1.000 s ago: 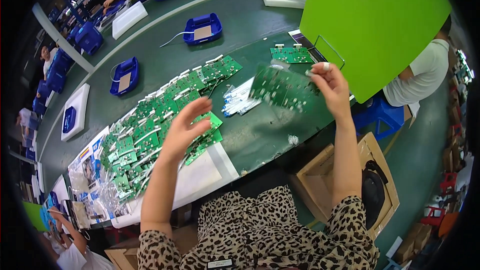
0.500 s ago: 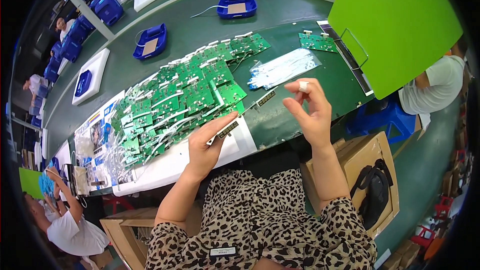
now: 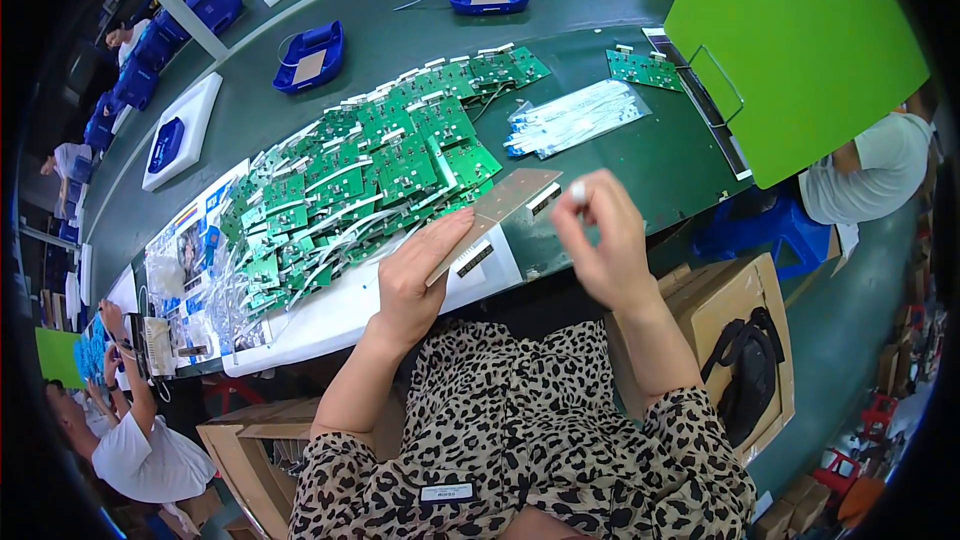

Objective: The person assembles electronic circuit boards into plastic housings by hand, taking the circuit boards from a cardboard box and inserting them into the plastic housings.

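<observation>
My left hand [image 3: 410, 275] grips a circuit board [image 3: 505, 198] by its left end. The board is tilted, with its pale brown face upward and two small black digit displays, one the right display [image 3: 544, 201], along its near edge. Just off the board's right end is my right hand [image 3: 605, 245], its fingers curled in toward the thumb and a white cover on one fingertip. Whether anything small is pinched there I cannot make out. Beyond the left hand lies a broad pile of green circuit boards [image 3: 400, 160] with white connectors and cables.
Right of the pile lies a clear bag of white strips [image 3: 580, 120], with a single green board [image 3: 643, 70] farther back. Blue plastic housings [image 3: 310, 58] stand along the far bench. A green panel [image 3: 790, 50] rises at the right; a cardboard box [image 3: 735, 340] stands below the bench edge.
The board has turned from nearly edge-on to show its pale brown face. My right hand has moved slightly left and down, and its fingers have curled inward.
</observation>
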Available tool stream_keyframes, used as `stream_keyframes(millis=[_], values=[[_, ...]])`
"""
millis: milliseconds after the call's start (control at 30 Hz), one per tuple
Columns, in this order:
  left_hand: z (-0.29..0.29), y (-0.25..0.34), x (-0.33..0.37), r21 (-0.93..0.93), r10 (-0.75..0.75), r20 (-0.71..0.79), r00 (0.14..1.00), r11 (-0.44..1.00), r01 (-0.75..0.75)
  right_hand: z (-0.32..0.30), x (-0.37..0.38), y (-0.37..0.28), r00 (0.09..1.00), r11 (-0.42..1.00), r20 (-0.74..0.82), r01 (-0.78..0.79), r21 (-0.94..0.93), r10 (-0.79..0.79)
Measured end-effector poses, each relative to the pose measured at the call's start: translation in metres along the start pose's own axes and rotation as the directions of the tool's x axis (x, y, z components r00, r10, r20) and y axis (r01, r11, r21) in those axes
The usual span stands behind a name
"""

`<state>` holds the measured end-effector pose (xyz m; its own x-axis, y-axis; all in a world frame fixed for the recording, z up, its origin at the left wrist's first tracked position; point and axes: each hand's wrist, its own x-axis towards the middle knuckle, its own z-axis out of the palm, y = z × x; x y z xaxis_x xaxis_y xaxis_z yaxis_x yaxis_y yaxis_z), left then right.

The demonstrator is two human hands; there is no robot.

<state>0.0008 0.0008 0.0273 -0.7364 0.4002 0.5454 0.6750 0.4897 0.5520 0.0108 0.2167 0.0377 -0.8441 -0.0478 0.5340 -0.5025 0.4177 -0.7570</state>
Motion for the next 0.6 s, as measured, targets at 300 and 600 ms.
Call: stream_keyframes(millis=[300,600], values=[[0.004,-0.008,0.009,0.121,0.055,-0.095,0.994,0.992,-0.043,0.018,-0.012,-0.018,0.963,0.82,0.202,-0.257,0.512,0.176],[0.005,-0.005,0.008,0.183,0.131,-0.061,0.99,0.976,-0.117,0.04,-0.01,-0.008,0.963,0.814,0.069,-0.258,0.521,0.26]])
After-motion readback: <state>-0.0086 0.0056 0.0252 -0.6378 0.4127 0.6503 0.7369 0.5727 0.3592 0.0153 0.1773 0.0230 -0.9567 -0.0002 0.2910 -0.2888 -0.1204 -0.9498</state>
